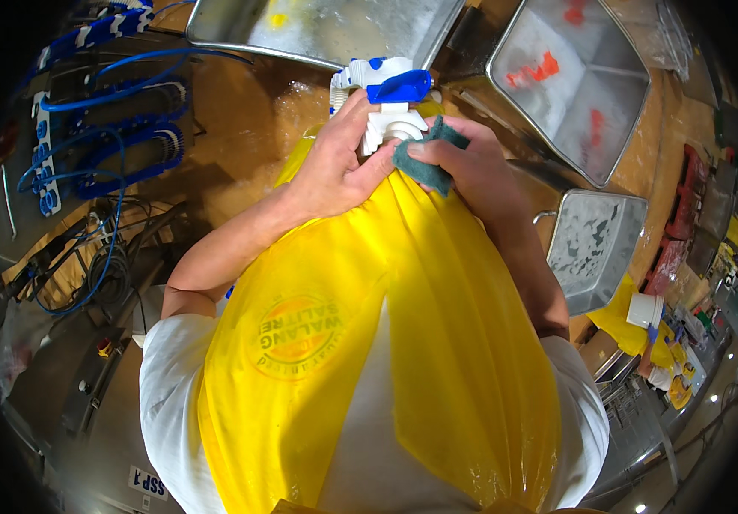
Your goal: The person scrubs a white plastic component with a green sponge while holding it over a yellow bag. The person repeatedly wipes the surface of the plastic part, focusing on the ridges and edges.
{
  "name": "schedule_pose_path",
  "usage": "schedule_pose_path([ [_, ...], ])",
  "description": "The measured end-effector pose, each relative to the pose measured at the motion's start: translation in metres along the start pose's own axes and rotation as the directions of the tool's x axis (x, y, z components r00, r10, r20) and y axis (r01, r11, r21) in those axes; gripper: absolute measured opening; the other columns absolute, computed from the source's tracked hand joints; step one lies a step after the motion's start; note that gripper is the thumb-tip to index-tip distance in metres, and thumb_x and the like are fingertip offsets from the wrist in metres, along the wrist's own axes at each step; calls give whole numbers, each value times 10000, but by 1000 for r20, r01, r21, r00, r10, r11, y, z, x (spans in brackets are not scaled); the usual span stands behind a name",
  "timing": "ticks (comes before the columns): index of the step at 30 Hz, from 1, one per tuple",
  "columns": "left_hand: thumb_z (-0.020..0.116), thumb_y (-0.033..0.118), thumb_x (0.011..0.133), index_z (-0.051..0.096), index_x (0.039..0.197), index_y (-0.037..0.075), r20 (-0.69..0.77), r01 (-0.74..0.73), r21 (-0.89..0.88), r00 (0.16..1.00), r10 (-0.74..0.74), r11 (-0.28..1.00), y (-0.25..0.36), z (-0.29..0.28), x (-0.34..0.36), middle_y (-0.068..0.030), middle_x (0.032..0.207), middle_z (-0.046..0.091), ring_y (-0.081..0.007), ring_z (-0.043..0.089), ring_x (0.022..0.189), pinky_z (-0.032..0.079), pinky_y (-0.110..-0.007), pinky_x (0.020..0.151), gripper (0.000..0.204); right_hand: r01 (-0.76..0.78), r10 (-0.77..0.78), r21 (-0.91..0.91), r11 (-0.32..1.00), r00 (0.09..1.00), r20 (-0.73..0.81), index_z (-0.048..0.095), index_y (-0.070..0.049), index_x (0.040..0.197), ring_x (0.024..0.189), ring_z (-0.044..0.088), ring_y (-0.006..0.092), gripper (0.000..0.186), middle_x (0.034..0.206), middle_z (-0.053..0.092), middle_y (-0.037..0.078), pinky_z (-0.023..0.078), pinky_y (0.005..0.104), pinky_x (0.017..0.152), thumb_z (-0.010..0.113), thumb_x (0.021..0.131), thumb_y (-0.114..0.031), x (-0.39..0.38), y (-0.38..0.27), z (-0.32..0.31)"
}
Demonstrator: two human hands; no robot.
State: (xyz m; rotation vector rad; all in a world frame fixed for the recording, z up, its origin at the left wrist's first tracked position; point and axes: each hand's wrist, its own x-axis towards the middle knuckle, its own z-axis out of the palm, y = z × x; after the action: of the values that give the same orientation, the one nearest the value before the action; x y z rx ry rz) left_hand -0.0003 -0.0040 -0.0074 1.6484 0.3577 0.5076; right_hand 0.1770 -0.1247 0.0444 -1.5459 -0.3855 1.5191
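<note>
In front of my chest, my left hand (341, 154) is closed round a white plastic part (390, 128) with a curved, ridged shape. A bright blue plastic piece (399, 87) sits at its far end; whether the two are joined, I cannot tell. My right hand (474, 163) pinches a dark green scouring pad (431, 158), thumb on top. The pad presses against the near right side of the white part. Both hands meet just beyond the upper edge of my yellow apron (463, 343), and part of the white piece is hidden by my fingers.
A metal tub (266, 53) lies straight ahead, and a two-section metal sink (592, 64) with red bits stands right. Nearer is a smaller metal pan (562, 223). Blue-and-white link chains (133, 158) and blue hoses (121, 60) are on the left. Another person (664, 360) is at far right.
</note>
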Motion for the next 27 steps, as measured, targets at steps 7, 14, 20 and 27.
schedule_pose_path([
  [7, 650, 2, 917, 607, 1386, -9, -7, -28, -20, 1000, 28, 999, -8, -1, -2, -194, 1378, 603, -376, 574, 1301, 433, -438, 1132, 472, 125, -131, -65, 990, 988, -84, 705, -10, 895, 651, 629, 96, 182, 759, 697, 28, 451, 256, 592, 794, 906, -168, 7, 10, 6],
  [14, 670, 8, 931, 619, 1364, -13, -46, 98, -125, 994, -104, 987, -3, 2, -2, -174, 1341, 608, -350, 598, 1241, 451, -407, 1098, 436, 15, -15, 3, 1000, 1000, 5, 701, 19, 984, 640, 658, 116, 163, 799, 716, 78, 525, 261, 605, 759, 921, -119, 11, 1, 1],
  [20, 679, 59, 998, 624, 1357, -15, -42, 187, -299, 977, -209, 936, -5, 4, -8, -132, 1327, 609, -251, 599, 1218, 460, -355, 1068, 371, -4, 3, -98, 995, 1000, -12, 700, 24, 1060, 670, 647, 116, 184, 828, 702, 70, 522, 264, 626, 738, 942, -112, 7, 1, -25],
  [27, 679, 45, 1042, 524, 1508, -11, 11, 264, -303, 962, -274, 916, -10, -6, -4, -59, 1331, 651, -124, 630, 1175, 502, -297, 1038, 494, 220, -230, -68, 973, 930, -287, 692, -38, 1202, 792, 681, 137, 278, 985, 713, 60, 549, 267, 664, 736, 967, -179, 18, 50, -60],
])
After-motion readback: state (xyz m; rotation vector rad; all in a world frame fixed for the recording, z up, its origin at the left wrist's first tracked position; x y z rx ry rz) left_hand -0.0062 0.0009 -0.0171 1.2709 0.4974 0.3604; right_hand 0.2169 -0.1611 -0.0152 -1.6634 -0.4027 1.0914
